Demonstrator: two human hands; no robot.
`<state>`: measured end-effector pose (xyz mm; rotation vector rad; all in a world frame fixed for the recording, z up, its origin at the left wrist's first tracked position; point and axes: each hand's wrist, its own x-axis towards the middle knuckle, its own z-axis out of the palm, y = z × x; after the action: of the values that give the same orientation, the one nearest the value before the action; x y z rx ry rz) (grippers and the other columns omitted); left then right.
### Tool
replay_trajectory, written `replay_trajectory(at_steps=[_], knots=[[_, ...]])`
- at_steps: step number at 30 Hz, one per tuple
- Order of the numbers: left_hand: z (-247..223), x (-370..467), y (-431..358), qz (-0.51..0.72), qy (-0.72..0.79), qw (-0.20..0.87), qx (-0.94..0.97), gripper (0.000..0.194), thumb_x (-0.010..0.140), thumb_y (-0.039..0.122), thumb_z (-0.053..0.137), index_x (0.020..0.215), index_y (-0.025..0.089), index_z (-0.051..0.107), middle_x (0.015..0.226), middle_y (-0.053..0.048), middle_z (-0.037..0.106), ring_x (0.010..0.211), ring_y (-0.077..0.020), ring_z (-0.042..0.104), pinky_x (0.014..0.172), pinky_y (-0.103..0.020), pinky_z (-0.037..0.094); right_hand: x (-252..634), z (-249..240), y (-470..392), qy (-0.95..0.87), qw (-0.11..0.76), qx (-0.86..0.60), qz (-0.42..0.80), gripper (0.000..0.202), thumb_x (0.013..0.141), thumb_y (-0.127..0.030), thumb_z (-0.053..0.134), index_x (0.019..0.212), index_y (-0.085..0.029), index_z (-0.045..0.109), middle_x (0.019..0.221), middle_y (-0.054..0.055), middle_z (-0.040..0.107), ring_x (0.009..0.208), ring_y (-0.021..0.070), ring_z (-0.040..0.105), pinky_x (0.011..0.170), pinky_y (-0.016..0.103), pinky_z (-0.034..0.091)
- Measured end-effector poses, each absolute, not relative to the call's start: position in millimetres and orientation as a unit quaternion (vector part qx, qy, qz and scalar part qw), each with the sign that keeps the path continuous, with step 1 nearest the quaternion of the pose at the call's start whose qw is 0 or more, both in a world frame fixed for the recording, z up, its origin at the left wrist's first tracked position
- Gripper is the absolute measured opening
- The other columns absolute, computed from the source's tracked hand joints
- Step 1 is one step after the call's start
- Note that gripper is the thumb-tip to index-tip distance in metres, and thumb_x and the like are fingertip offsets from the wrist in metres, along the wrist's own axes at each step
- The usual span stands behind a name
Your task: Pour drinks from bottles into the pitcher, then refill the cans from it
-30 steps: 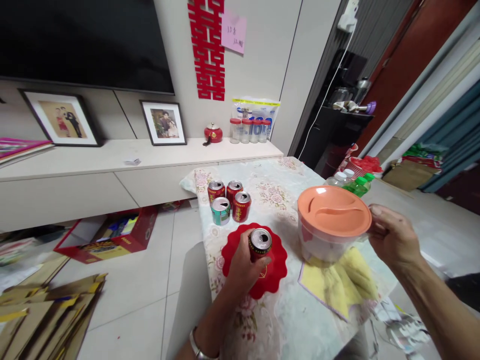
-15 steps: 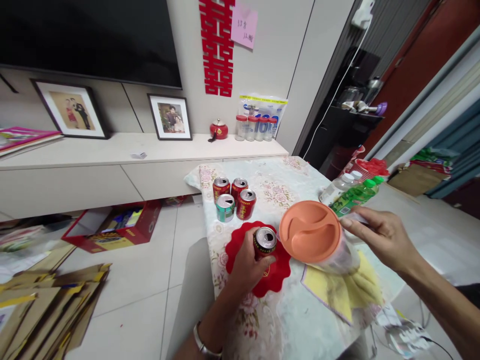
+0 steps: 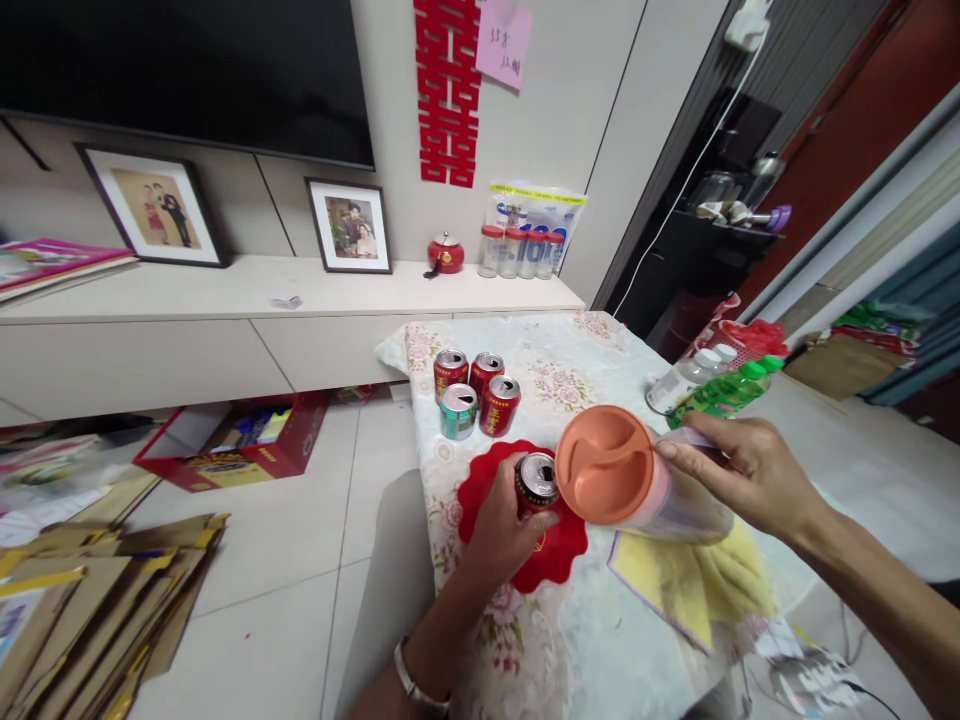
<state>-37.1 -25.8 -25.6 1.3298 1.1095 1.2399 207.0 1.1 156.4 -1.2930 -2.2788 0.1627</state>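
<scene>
Hand (L) (image 3: 501,528), curled rnd can (image 3: 538,477); hand (R) (image 3: 754,470), gripping jug (image 3: 645,488) by hdl (image 3: 696,439)

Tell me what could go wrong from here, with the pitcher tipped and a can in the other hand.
Spill: the pitcher tips toward the can in the left hand; any liquid inside might miss it and wet the red mat.
Knock: the edge of the orange lid is close to the can's rim and could bump it.
Slip: only the right hand holds the pitcher, so it might twist.
</scene>
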Motion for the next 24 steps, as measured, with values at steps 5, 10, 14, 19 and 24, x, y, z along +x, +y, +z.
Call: replay_trajectory(at_steps=[5, 10, 14, 19, 24], knots=[[-25, -38, -27, 0.5, 0.464, 0.483, 0.549, 0.069, 0.071, 0.013, 0.076, 0.133, 0.025, 0.048, 0.133, -0.008, 0.064, 0.122, -0.0304, 0.064, 0.105, -0.05, 0.051, 204, 160, 3, -0.841, 0.247, -0.479, 0.043, 0.052, 0.095, -0.057, 0.058, 0.058, -0.023, 0.044, 0.05, -0.006, 0.035, 0.045, 0.0095, 0.033, 0.043, 0.026, 0.027], [-23, -38, -28, 0.501, 0.47, 0.482, 0.544, 0.069, 0.07, 0.011, 0.075, 0.133, 0.025, 0.049, 0.134, -0.008, 0.064, 0.124, -0.0303, 0.063, 0.107, -0.049, 0.05, 201, 165, 5, -0.841, 0.218, -0.493, 0.048, 0.054, 0.094, -0.062, 0.056, 0.059, -0.023, 0.045, 0.05, -0.005, 0.037, 0.046, 0.0101, 0.034, 0.045, 0.028, 0.026], [-19, -39, -29, 0.499, 0.472, 0.487, 0.54, 0.068, 0.069, 0.012, 0.075, 0.132, 0.024, 0.05, 0.133, -0.008, 0.065, 0.124, -0.0305, 0.063, 0.106, -0.049, 0.05, 200, 167, 6, -0.843, 0.21, -0.493, 0.05, 0.056, 0.094, -0.066, 0.054, 0.058, -0.024, 0.044, 0.05, -0.005, 0.037, 0.046, 0.0103, 0.034, 0.046, 0.029, 0.025], [-19, -39, -29, 0.497, 0.477, 0.482, 0.542, 0.068, 0.07, 0.013, 0.076, 0.132, 0.024, 0.05, 0.134, -0.008, 0.065, 0.125, -0.0304, 0.063, 0.107, -0.049, 0.049, 200, 168, 7, -0.847, 0.199, -0.49, 0.045, 0.056, 0.094, -0.067, 0.054, 0.059, -0.024, 0.047, 0.049, -0.005, 0.037, 0.045, 0.0105, 0.035, 0.046, 0.029, 0.026], [-21, -38, -29, 0.5, 0.477, 0.474, 0.546, 0.068, 0.071, 0.014, 0.077, 0.133, 0.024, 0.05, 0.133, -0.009, 0.065, 0.124, -0.0312, 0.063, 0.107, -0.051, 0.05, 201, 169, 8, -0.849, 0.193, -0.49, 0.05, 0.057, 0.094, -0.069, 0.053, 0.06, -0.023, 0.052, 0.05, -0.003, 0.041, 0.046, 0.0112, 0.038, 0.046, 0.029, 0.028]])
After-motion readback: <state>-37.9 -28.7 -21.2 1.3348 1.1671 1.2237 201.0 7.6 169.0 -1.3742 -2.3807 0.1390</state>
